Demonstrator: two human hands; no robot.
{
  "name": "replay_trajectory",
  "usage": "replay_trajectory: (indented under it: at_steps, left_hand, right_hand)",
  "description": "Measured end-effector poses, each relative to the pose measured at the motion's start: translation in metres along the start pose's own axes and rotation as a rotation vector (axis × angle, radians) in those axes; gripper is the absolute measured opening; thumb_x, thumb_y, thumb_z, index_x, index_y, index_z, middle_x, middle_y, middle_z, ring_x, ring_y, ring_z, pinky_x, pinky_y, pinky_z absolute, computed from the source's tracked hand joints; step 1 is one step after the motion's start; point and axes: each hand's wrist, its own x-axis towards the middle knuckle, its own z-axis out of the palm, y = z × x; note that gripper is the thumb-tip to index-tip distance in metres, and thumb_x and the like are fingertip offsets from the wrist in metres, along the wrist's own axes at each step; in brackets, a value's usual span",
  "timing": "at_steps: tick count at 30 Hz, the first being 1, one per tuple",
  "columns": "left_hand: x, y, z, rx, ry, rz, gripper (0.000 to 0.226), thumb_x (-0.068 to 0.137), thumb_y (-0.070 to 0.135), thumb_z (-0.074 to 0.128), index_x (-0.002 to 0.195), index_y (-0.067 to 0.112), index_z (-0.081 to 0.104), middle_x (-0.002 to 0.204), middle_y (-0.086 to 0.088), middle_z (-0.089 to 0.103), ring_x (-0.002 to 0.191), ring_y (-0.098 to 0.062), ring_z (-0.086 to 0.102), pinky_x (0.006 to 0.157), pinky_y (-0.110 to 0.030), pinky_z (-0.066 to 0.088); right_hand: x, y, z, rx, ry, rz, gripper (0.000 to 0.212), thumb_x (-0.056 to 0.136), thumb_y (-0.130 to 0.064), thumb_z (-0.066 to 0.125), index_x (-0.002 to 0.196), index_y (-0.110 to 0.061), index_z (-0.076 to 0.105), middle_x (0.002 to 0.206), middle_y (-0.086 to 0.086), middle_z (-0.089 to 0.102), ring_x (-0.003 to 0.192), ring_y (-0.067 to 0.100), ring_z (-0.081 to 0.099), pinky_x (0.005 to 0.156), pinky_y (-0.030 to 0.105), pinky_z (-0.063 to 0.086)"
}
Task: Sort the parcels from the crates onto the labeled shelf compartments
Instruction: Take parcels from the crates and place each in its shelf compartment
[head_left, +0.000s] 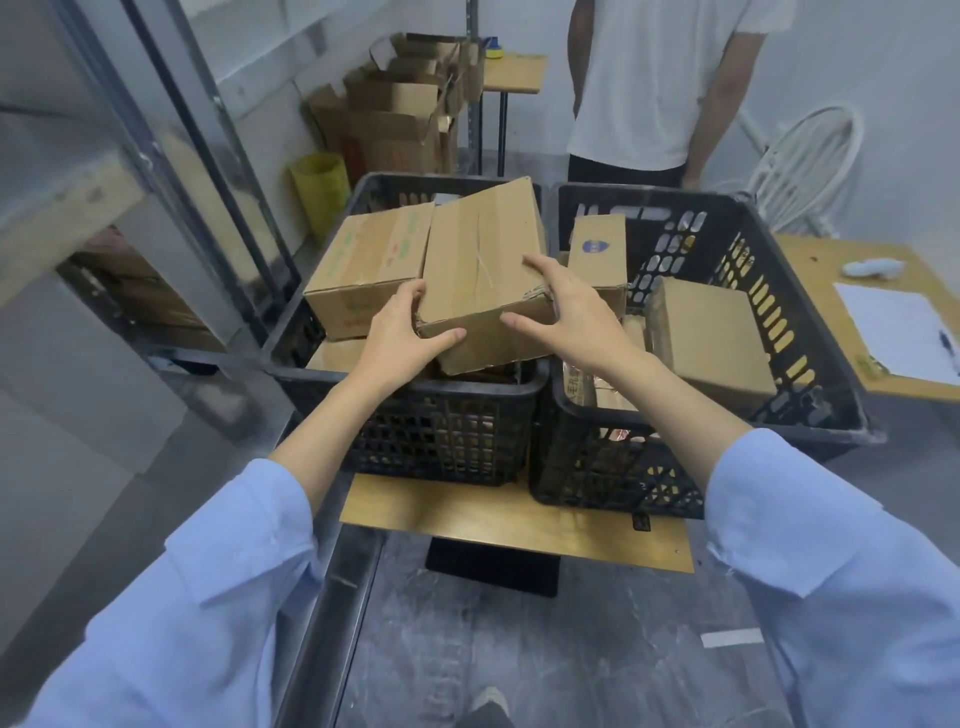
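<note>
Two black plastic crates stand side by side on a low wooden table: the left crate (291, 358) and the right crate (810, 332). Both hold cardboard parcels. A large brown parcel (478, 260) lies tilted on top of the left crate. My left hand (402, 332) grips its near left corner, thumb under the front edge. My right hand (566, 312) hovers at its right end with fingers spread, touching or nearly touching it. Beside it lies a parcel with green print (369, 265). The right crate holds a blue-logo parcel (597, 254) and a plain box (711, 338).
A metal shelf frame (171, 156) stands at the left. A person in a white shirt (660, 78) stands behind the crates. Open cartons (395, 114) and a yellow bin (319, 189) sit at the back. A desk with paper (893, 327) is at the right.
</note>
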Motion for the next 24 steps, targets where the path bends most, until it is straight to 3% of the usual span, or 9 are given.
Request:
replay_trajectory:
  at_steps: [7, 12, 15, 17, 20, 22, 24]
  left_hand:
    - [-0.01, 0.011, 0.006, 0.016, 0.072, 0.074, 0.074, 0.08, 0.036, 0.079, 0.142, 0.016, 0.043, 0.141, -0.002, 0.05, 0.128, -0.018, 0.045, 0.105, -0.032, 0.04]
    - [-0.025, 0.032, 0.009, -0.045, 0.136, 0.135, 0.069, 0.076, 0.029, 0.083, 0.134, 0.014, 0.048, 0.134, -0.003, 0.051, 0.12, -0.013, 0.048, 0.092, -0.014, 0.037]
    - [-0.039, 0.049, 0.012, -0.081, 0.164, 0.159, 0.069, 0.076, 0.03, 0.083, 0.132, 0.016, 0.047, 0.134, 0.0, 0.048, 0.118, -0.008, 0.048, 0.087, -0.003, 0.034]
    - [-0.052, 0.06, 0.014, -0.108, 0.165, 0.173, 0.073, 0.077, 0.034, 0.082, 0.138, 0.018, 0.044, 0.137, 0.003, 0.045, 0.119, -0.005, 0.046, 0.092, -0.005, 0.035]
    - [-0.074, 0.075, 0.018, -0.163, 0.16, 0.167, 0.083, 0.08, 0.036, 0.079, 0.148, 0.022, 0.033, 0.138, 0.006, 0.039, 0.122, -0.002, 0.043, 0.095, -0.002, 0.033]
    - [-0.09, 0.084, 0.022, -0.185, 0.159, 0.136, 0.089, 0.081, 0.033, 0.078, 0.152, 0.022, 0.027, 0.137, 0.004, 0.035, 0.12, -0.004, 0.042, 0.09, 0.003, 0.032]
    - [-0.107, 0.092, 0.026, -0.192, 0.168, 0.102, 0.091, 0.081, 0.029, 0.078, 0.153, 0.021, 0.024, 0.136, 0.001, 0.033, 0.12, -0.007, 0.042, 0.094, -0.001, 0.033]
  right_hand:
    - [-0.013, -0.003, -0.006, 0.09, 0.032, -0.005, 0.069, 0.083, -0.041, 0.076, 0.14, -0.023, 0.041, 0.144, -0.003, 0.05, 0.131, 0.015, 0.047, 0.107, 0.036, 0.041]
    - [-0.035, -0.001, -0.026, 0.138, 0.066, -0.023, 0.067, 0.08, -0.03, 0.08, 0.134, -0.016, 0.044, 0.141, 0.0, 0.052, 0.127, 0.013, 0.048, 0.106, 0.038, 0.044]
    - [-0.053, -0.002, -0.041, 0.214, 0.07, -0.007, 0.067, 0.08, -0.034, 0.08, 0.134, -0.017, 0.044, 0.138, -0.002, 0.052, 0.124, 0.01, 0.047, 0.104, 0.031, 0.042]
    - [-0.065, -0.005, -0.052, 0.298, 0.067, 0.03, 0.058, 0.087, -0.041, 0.072, 0.133, -0.018, 0.045, 0.139, -0.003, 0.051, 0.123, 0.006, 0.045, 0.103, 0.029, 0.039]
    - [-0.083, -0.004, -0.064, 0.325, 0.064, 0.029, 0.044, 0.096, -0.04, 0.06, 0.131, -0.016, 0.044, 0.136, -0.004, 0.051, 0.122, 0.006, 0.043, 0.109, 0.038, 0.038]
    - [-0.095, -0.002, -0.069, 0.342, 0.056, 0.006, 0.047, 0.097, -0.034, 0.061, 0.134, -0.017, 0.039, 0.135, -0.005, 0.047, 0.124, 0.008, 0.043, 0.111, 0.041, 0.038]
    - [-0.107, -0.001, -0.072, 0.385, 0.025, -0.015, 0.063, 0.094, -0.031, 0.065, 0.144, -0.021, 0.029, 0.142, -0.005, 0.044, 0.127, 0.01, 0.044, 0.111, 0.038, 0.039]
